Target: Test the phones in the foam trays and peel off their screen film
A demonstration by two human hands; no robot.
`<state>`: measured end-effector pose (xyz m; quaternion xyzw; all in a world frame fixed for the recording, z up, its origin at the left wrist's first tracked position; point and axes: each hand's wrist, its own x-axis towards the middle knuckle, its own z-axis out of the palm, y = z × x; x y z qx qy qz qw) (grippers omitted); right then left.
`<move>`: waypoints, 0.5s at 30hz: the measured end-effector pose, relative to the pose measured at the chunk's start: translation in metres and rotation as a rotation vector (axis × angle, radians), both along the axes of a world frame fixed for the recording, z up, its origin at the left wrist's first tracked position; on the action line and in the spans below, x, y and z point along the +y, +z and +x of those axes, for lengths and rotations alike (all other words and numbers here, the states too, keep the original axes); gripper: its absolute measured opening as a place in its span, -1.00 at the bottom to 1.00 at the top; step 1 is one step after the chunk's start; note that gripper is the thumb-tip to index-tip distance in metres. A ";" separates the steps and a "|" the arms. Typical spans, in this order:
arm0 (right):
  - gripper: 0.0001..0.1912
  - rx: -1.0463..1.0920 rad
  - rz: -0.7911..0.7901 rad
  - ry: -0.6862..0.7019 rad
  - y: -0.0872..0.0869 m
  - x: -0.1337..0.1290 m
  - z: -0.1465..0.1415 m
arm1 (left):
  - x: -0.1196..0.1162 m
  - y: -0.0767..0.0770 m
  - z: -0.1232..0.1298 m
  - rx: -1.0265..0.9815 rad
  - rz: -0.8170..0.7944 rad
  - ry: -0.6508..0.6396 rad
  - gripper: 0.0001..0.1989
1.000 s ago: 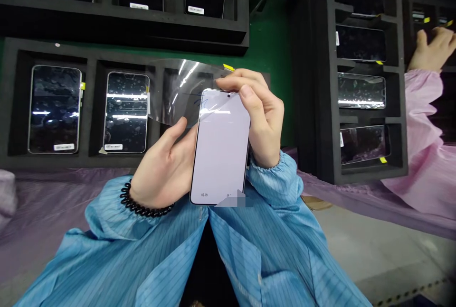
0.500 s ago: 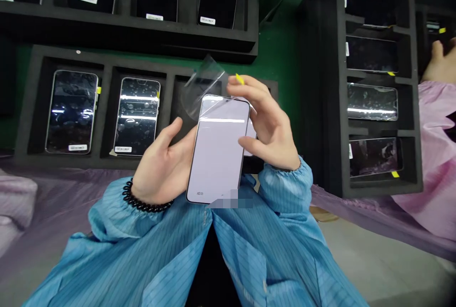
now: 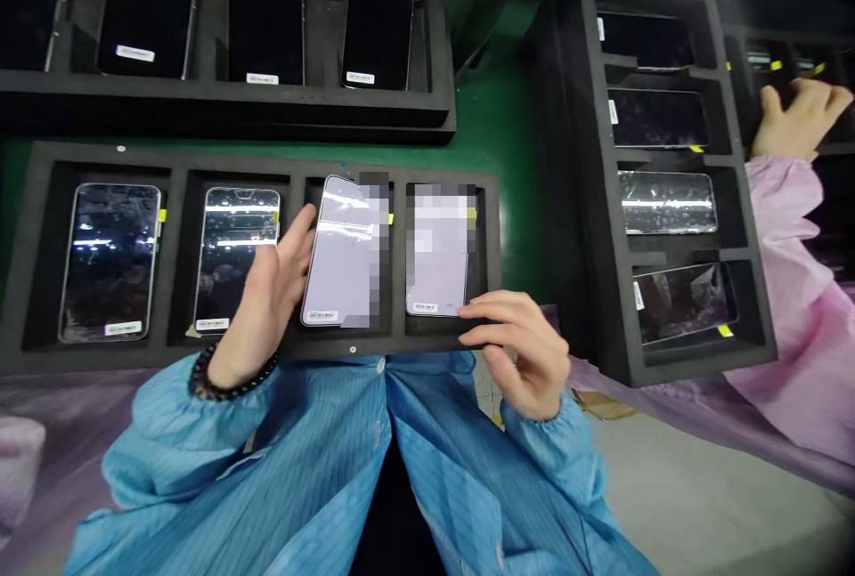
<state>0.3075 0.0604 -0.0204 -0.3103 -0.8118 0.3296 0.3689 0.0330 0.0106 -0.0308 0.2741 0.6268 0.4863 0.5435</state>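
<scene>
A smartphone with a lit pale screen lies slightly tilted in the third compartment of the near black foam tray, its left edge over the divider. My left hand is open beside that edge, thumb raised and fingers stretched out; whether the fingertips reach under the phone I cannot tell. In the rightmost compartment lies a second lit phone. My right hand is open, with fingertips at that phone's lower right corner and over the tray's rim. Parts of both screens are pixelated.
Two dark phones, a left one and one beside my left hand, fill the other compartments. Behind stands another phone tray; a third stands at right. Beyond it is a co-worker's hand in a pink sleeve.
The lit phone has gone from my hands down into the tray's third compartment. My right hand has moved down and no longer holds the clear film. The co-worker's hand shows more fully.
</scene>
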 end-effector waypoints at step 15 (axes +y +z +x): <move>-0.63 -0.587 0.380 -0.044 -0.037 -0.019 -0.013 | -0.088 -0.047 -0.030 1.343 0.482 -0.430 -0.37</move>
